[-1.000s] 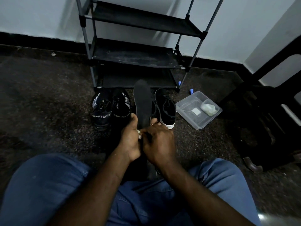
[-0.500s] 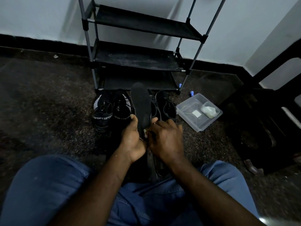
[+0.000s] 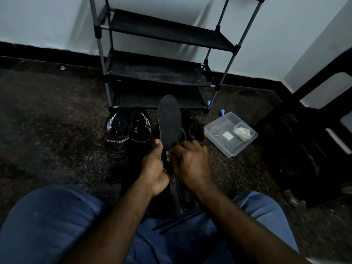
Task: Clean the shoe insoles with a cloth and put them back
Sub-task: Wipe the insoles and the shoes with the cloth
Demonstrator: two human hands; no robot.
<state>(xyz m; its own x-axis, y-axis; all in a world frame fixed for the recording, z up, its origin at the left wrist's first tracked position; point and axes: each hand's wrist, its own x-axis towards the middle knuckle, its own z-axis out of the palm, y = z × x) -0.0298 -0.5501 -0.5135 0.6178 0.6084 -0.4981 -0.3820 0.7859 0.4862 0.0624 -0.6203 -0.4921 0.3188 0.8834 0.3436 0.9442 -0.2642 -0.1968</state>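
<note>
A black insole [image 3: 169, 121] stands upright in front of me, toe end up. My left hand [image 3: 154, 168] grips its lower left edge, thumb along the side. My right hand [image 3: 189, 161] is curled over a small pale cloth [image 3: 168, 155], of which only a scrap shows, and presses it against the insole's lower part. A black shoe [image 3: 192, 126] with loose laces lies behind the insole to the right. Another dark shoe [image 3: 185, 195] lies between my knees under my hands.
A pair of black "SPORT" sneakers [image 3: 127, 132] stands to the left. A clear plastic tub [image 3: 219, 128] holding a wad of pale cloth sits on the right. A black shoe rack [image 3: 158, 73] stands against the wall. Dark furniture [image 3: 308, 141] fills the right side.
My right hand has slid a little up and right over the insole's lower part. The insole has tilted slightly. The left hand keeps its grip.
</note>
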